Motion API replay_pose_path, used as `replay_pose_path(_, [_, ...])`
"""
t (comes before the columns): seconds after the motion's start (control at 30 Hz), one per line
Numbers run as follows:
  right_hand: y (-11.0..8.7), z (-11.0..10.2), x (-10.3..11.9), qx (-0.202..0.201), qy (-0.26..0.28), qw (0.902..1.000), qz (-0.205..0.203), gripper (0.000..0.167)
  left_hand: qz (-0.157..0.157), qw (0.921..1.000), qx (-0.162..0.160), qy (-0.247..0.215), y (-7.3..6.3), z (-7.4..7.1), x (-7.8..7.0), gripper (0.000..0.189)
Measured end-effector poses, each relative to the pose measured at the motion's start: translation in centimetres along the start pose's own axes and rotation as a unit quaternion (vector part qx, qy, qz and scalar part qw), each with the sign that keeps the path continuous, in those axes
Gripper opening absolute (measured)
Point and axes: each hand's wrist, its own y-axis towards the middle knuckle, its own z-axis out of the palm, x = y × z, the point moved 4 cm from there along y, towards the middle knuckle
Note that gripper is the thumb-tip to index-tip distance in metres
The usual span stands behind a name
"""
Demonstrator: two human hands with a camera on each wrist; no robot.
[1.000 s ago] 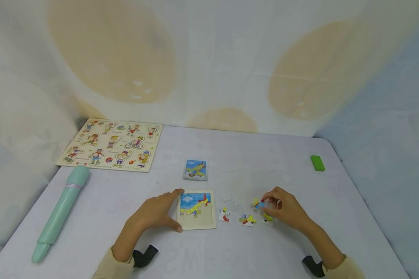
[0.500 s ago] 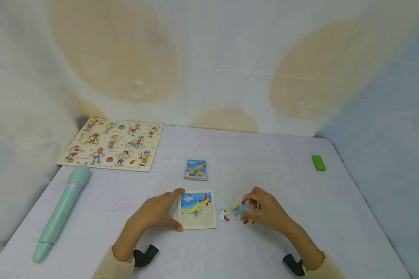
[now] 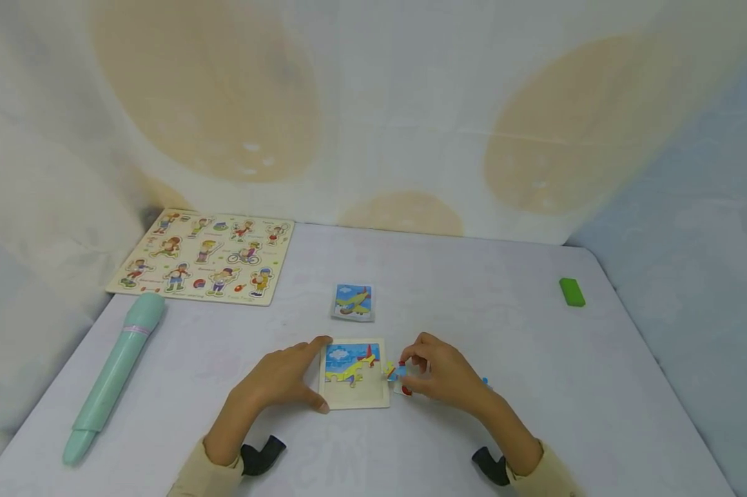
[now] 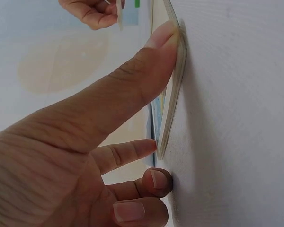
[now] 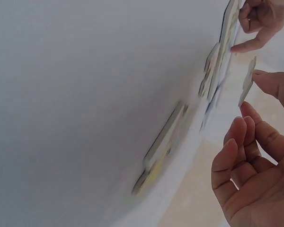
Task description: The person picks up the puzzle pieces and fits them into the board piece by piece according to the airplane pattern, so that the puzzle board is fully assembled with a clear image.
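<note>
My left hand [image 3: 280, 378] holds the left side of a small wooden puzzle tray [image 3: 369, 397], thumb at the near corner, index finger at the far one. Joined pieces of a yellow aeroplane on blue sky fill the tray's upper part; bare wood shows below. Just right of the tray, my right hand [image 3: 451, 373] pinches a blue and yellow puzzle piece [image 3: 393, 373] between thumb and index finger. The right wrist view shows this piece [image 5: 247, 82] raised off the table. A loose piece [image 3: 403, 391] with red on it lies under that hand, partly hidden. Further loose pieces [image 5: 165, 137] lie on the table.
Behind the tray lies a small aeroplane picture [image 3: 353, 302]. A wooden board with sports figures [image 3: 202, 259] is at the back left, and a long mint-green tube-shaped object [image 3: 112, 379] lies in front of it. Far right is a green block [image 3: 572, 292].
My right hand has moved left with the pinched piece, from over the right-hand loose pieces to the tray's right edge. My left hand has stayed at the tray.
</note>
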Motion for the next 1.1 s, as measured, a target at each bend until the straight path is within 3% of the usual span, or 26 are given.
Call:
replay_pose_path(0.33, [1.2,1.3,1.6,0.009,-0.025,0.9995,-0.016,0.022,0.003,1.0,-0.005,0.001,0.0,0.0,0.0,0.106])
replay_pose_path(0.83, [2.3,2.4,2.4,0.007,-0.077,0.9967,-0.023,0.023,0.005,0.9999,-0.006,0.007,0.1,0.0,0.0,0.105])
replay_pose_path(1.1, [2.8,3.1,2.5,0.037,-0.096,0.9946,-0.011,0.026,-0.001,0.9999,-0.007,0.007,0.3,0.2,0.2,0.105])
